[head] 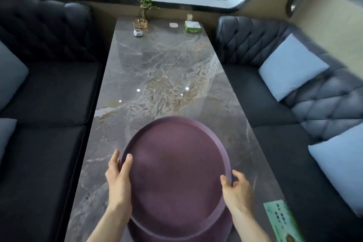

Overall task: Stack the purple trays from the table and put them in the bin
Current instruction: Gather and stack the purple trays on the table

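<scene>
Here, the left hand (118, 175) and right hand (236, 187) grip opposite rims of a round purple tray (174, 175), thumbs hooked over the edge, above a second purple tray (176, 235) at the marble table's (157, 68) near end.

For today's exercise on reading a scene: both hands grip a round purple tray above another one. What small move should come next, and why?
Probably lower the upper tray straight down onto the lower tray. The left hand and right hand grip opposite rims, and the lower tray's edge shows just beneath at the near end of the table, so the two seem nearly lined up but not yet nested.
</scene>
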Available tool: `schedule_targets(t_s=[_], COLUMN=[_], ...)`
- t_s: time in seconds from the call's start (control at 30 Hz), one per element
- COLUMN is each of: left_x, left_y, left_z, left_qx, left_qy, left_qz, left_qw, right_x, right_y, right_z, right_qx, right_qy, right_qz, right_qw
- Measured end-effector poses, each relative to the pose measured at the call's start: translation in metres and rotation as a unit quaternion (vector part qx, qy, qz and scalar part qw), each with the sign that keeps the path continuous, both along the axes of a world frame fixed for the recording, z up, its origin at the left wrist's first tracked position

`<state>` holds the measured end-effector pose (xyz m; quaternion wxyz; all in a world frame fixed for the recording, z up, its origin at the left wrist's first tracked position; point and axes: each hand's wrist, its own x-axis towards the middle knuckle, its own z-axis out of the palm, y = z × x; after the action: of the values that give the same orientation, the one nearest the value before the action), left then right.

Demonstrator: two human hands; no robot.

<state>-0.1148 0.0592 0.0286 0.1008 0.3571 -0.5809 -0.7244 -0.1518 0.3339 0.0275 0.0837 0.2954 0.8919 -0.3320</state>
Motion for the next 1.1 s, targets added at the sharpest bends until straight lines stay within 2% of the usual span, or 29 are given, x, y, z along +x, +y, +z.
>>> schedule_targets(t_s=[0.1, 0.23, 0.37, 0.87, 1.1], left_x=[0.025, 0.048, 0.055, 0.061, 0.063], left_y=[0.012, 0.026, 0.033, 0.044, 0.051], left_z=[-0.010, -0.019, -0.028, -0.054, -0.058], left_qx=[-0.040, -0.118, -0.140, -0.203, -0.243], left_qy=[-0.028, -0.114, -0.151, -0.169, -0.170], left_qz=[-0.023, -0.033, -0.045, -0.072, -0.080], left_qw=[0.999, 0.986, 0.978, 0.962, 0.952], right_x=[0.031, 0.056, 0.064, 0.051, 0.049], right_y=[0.010, 0.015, 0.017, 0.026, 0.033], right_z=[-0.010, -0.018, -0.025, -0.046, -0.051], right_qx=[0.006, 0.000, -0.007, 0.068, 0.069], right_qy=[-0.025, -0.036, -0.045, -0.010, 0.014], right_qz=[-0.008, -0.015, -0.019, -0.011, -0.015], right_qw=[1.000, 0.999, 0.999, 0.998, 0.997])
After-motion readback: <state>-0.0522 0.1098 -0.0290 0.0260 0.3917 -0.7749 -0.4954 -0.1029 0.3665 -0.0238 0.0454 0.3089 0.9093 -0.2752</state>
